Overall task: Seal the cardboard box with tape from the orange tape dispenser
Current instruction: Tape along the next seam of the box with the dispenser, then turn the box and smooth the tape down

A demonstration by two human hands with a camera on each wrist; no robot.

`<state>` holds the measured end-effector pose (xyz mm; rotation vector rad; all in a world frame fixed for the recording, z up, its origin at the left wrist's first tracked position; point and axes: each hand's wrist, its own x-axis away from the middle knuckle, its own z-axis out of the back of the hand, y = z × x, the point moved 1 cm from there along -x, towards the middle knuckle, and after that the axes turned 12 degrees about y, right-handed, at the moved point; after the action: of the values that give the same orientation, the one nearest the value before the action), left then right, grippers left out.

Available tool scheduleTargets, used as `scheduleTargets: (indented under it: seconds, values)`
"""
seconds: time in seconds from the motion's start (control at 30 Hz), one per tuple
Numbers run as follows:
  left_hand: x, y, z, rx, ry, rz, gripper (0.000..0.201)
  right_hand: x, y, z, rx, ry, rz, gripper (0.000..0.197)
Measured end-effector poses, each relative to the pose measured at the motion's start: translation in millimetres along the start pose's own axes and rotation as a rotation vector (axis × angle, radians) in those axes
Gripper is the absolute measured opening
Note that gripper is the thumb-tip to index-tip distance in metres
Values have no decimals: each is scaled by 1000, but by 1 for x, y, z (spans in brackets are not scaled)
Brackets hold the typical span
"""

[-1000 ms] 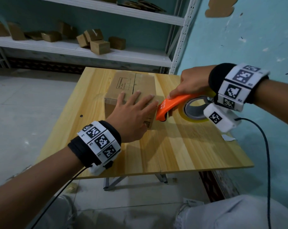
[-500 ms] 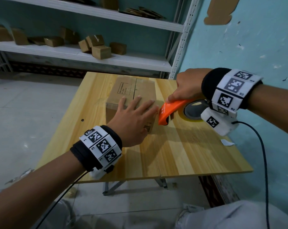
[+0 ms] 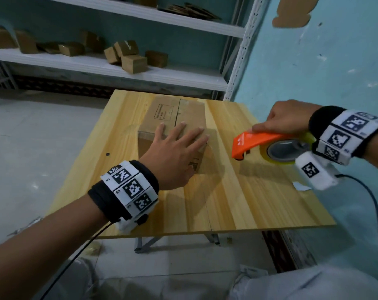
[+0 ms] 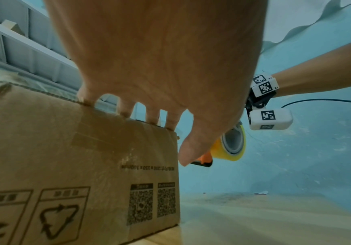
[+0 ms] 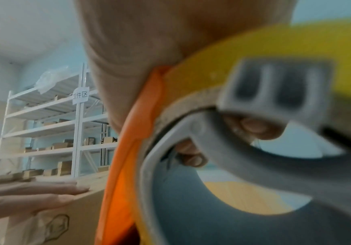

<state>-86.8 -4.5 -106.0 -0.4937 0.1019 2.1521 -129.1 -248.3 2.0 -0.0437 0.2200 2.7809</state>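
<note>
A brown cardboard box (image 3: 173,112) with closed flaps stands on the wooden table (image 3: 238,202). My left hand (image 3: 175,152) lies flat on its near top edge, fingers spread and straight; in the left wrist view the fingertips (image 4: 126,112) press the box (image 4: 76,165) top. My right hand (image 3: 285,118) grips the orange tape dispenser (image 3: 255,142) with its yellow tape roll (image 3: 285,150), held above the table to the right of the box and apart from it. In the right wrist view the fingers (image 5: 254,127) curl through the dispenser (image 5: 128,149) frame.
White metal shelving (image 3: 118,68) with several small cardboard boxes stands behind the table. A teal wall (image 3: 313,68) runs close along the right side. A small paper scrap (image 3: 300,186) lies on the table near my right wrist. A cable hangs from each wrist.
My right hand has drawn the dispenser to the right, away from the box's right edge, which it was touching before. My left hand stays flat on the box.
</note>
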Motion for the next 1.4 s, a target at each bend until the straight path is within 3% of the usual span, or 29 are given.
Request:
scheduleTargets:
  seconds: [0.3, 0.47, 0.6, 0.87, 1.13, 1.23, 1.33, 1.4]
  values:
    - [-1, 2, 2, 27, 21, 26, 81, -4, -3, -23, -361, 133, -137, 67]
    - [-4, 1, 5, 64, 29, 53, 73, -3, -13, -40, -659, 70, -198, 32]
    - [-5, 3, 4, 45, 51, 37, 64, -2, -27, -57, -597, 92, -153, 21]
    - [-8, 5, 4, 74, 105, 46, 53, -5, -53, -99, -393, 166, -107, 37]
    - [-11, 5, 8, 134, 138, 80, 48, -9, -50, -108, -419, 201, -95, 39]
    - [-13, 4, 13, 200, 128, 91, 52, -9, -47, -101, -345, 307, -127, 53]
    - [-18, -6, 36, 374, 157, 167, 55, -3, -53, -85, -434, 510, -59, 47]
    - [-21, -23, 53, 531, 193, 277, 49, 1, -63, -75, -553, 542, 2, 44]
